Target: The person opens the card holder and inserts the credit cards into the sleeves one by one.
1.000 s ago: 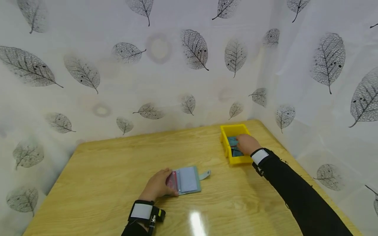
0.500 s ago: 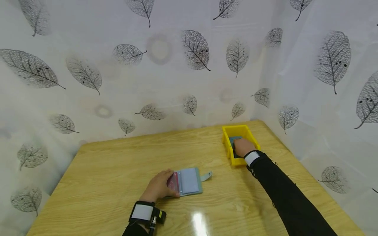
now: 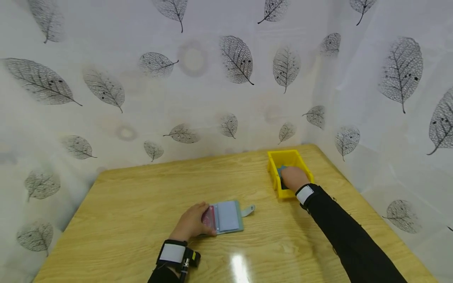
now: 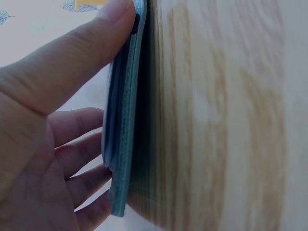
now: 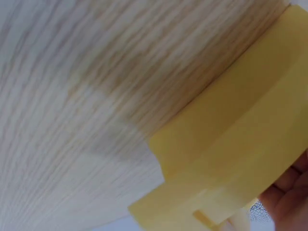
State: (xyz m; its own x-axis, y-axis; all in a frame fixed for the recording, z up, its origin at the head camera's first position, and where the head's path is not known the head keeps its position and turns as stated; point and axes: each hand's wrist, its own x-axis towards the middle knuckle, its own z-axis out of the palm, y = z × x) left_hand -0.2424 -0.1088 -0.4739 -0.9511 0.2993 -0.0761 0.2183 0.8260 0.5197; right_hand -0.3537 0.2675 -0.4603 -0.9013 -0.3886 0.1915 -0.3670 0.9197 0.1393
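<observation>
A small light-green card holder [image 3: 228, 216] lies open on the table, a whitish sleeve page on its right half and a pink-red one on its left. My left hand [image 3: 191, 222] holds the left half, thumb along the near edge and fingers at the far edge. Seen edge-on in the left wrist view, its green cover [image 4: 126, 120] has several leaves stacked on it, thumb and fingers around them. My right hand [image 3: 294, 178] reaches into a yellow bin [image 3: 283, 157], over dark blue-green flat pieces [image 3: 281, 169]. The bin hides its fingertips; I cannot tell whether they pinch a piece.
A strap with a snap [image 3: 248, 211] sticks out from the holder's right side. The bin stands near the back right corner of the wooden table [image 3: 148, 196]. Leaf-patterned white curtains [image 3: 198, 98] border the table behind and to the right.
My right hand has shifted within the bin and sits lower, covering more of the blue-green pieces. The left hand and the card holder keep their places; the head view has drifted slightly.
</observation>
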